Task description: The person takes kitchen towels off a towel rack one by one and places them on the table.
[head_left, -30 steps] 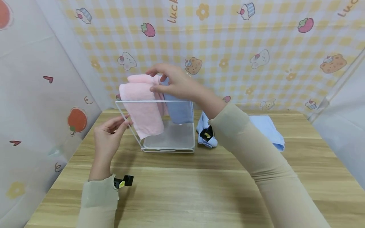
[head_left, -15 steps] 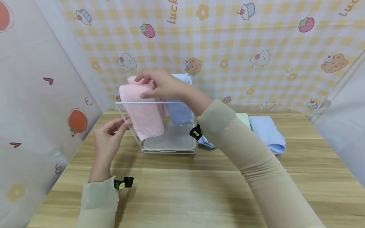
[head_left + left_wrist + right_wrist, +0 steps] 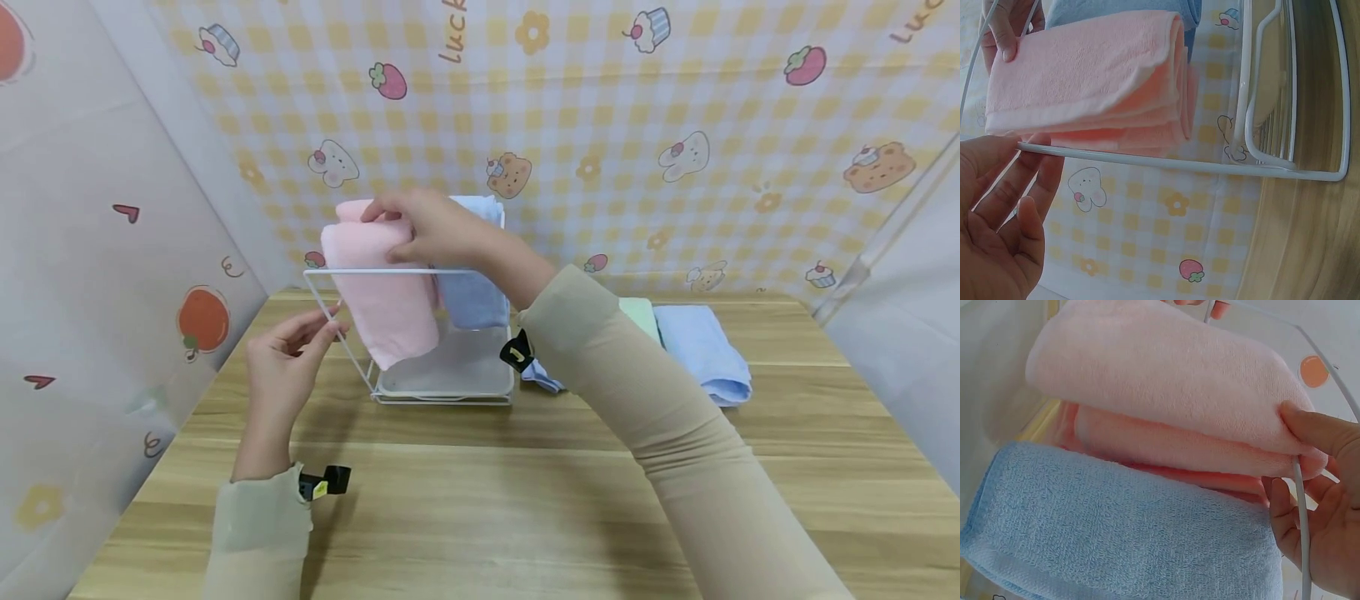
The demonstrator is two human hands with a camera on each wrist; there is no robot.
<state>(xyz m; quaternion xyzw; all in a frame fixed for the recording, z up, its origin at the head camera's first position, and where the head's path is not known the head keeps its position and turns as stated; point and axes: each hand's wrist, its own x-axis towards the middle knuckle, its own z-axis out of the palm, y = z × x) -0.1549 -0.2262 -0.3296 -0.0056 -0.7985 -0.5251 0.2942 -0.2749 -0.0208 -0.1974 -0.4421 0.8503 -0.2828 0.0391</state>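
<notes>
A folded pink towel point(image 3: 390, 312) hangs over a bar of the white wire rack point(image 3: 375, 272). My right hand point(image 3: 438, 229) pinches the towel's top right corner; in the right wrist view the thumb point(image 3: 1313, 425) lies on its upper face and the fingers are below, beside a rack rod. More pink towel point(image 3: 351, 210) shows behind the first one. A folded blue towel point(image 3: 472, 302) hangs on the rack's right side, partly behind my right hand. My left hand point(image 3: 288, 354) holds the rack's slanted left rod point(image 3: 1141, 161) between thumb and fingers.
A grey tray point(image 3: 442, 375) forms the rack's base on the wooden table point(image 3: 465, 500). Right of it lie a crumpled blue cloth point(image 3: 542, 377), a green cloth point(image 3: 639, 315) and a folded blue cloth point(image 3: 705, 350), partly behind my right sleeve. A patterned curtain hangs behind.
My right hand has moved left and slightly down from between the towels and taken hold of the front pink towel. That towel has shifted a little right. My left hand has stayed put.
</notes>
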